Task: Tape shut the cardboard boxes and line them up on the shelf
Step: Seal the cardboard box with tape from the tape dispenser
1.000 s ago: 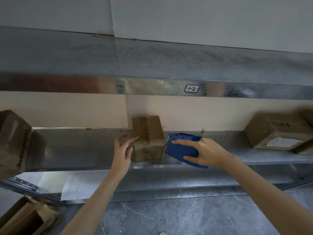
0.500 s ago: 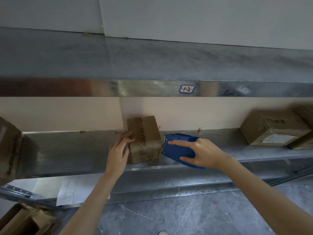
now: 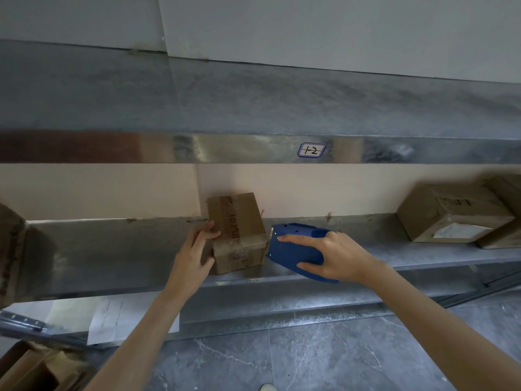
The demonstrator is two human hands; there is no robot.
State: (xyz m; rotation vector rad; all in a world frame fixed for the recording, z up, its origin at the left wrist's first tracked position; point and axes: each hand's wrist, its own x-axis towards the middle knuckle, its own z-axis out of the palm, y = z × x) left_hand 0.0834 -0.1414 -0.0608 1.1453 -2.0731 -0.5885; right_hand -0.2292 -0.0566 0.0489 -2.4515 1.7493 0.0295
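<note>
A small taped cardboard box (image 3: 239,232) stands on the metal shelf (image 3: 112,249), close to the back wall. My left hand (image 3: 194,255) lies against the box's left side, fingers at its upper left edge and thumb near the front corner. My right hand (image 3: 335,258) grips a blue tape dispenser (image 3: 293,249), whose front end touches the box's right side.
Two more cardboard boxes (image 3: 451,215) sit at the shelf's right end, and another (image 3: 14,252) at the far left edge. An upper shelf beam carries a label (image 3: 311,150). Papers (image 3: 112,317) lie on the lower shelf. Open cartons (image 3: 31,368) stand on the floor, bottom left.
My left hand has come from just short of the box onto its left side. The dispenser has stayed at the box's right side.
</note>
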